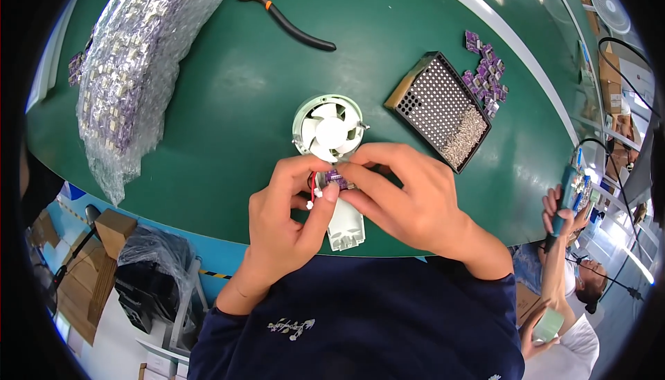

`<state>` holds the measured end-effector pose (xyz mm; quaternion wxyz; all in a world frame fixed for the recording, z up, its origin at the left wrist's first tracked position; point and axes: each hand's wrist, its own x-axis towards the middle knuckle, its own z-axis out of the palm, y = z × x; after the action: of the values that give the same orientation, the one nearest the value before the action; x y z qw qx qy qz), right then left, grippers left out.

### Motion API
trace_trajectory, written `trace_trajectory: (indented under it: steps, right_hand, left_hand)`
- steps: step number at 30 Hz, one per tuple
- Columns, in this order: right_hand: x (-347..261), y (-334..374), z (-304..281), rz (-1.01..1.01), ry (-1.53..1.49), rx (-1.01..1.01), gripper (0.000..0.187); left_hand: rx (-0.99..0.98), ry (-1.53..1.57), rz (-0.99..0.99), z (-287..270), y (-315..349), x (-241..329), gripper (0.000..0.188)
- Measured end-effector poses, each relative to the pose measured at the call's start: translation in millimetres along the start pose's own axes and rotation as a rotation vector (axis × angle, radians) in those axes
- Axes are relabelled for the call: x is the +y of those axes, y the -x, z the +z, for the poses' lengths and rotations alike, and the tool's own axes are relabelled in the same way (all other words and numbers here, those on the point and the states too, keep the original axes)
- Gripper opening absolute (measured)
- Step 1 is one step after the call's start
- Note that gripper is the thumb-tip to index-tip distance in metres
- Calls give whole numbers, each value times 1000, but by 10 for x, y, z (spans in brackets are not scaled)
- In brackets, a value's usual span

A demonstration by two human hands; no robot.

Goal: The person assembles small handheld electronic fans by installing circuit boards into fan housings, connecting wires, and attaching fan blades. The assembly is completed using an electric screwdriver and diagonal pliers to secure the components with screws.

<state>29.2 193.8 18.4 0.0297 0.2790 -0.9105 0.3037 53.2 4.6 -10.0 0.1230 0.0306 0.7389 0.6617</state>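
Note:
A pale green handheld fan (328, 129) with white blades lies near the table's front edge, its white handle (346, 226) toward me. A small purple circuit board (337, 180) sits in the handle's upper part. My left hand (287, 207) is closed, thumb pressed on the board and index finger at its upper end. Beside that thumb hang red and black wires with white plugs (318, 192). My right hand (409, 196) is closed around the handle's right side, fingertips meeting the left ones just below the fan head. Anything tiny between those fingertips is hidden.
Black-handled side cutters (285, 2) lie at the back. A bubble-wrap bag (131, 68) of purple boards stretches along the left. On the right are a black perforated tray (433, 92) of small metal screws and loose purple boards (489, 72). A co-worker (568, 304) holds a powered tool at far right.

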Motion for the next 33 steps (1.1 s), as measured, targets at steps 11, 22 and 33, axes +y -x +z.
trace_trajectory:
  steps: [11,22,33]
  right_hand:
    - [-27,-75,-99,19,57,-104,32]
    - [-86,-29,-26,48,146,-61,32]
    - [-64,28,67,129,16,3,31]
  left_hand:
    - [40,-4,5,7,1,-19,23]
    - [45,-20,10,5,-13,6,22]
    - [25,130,-120,6,17,27,21]
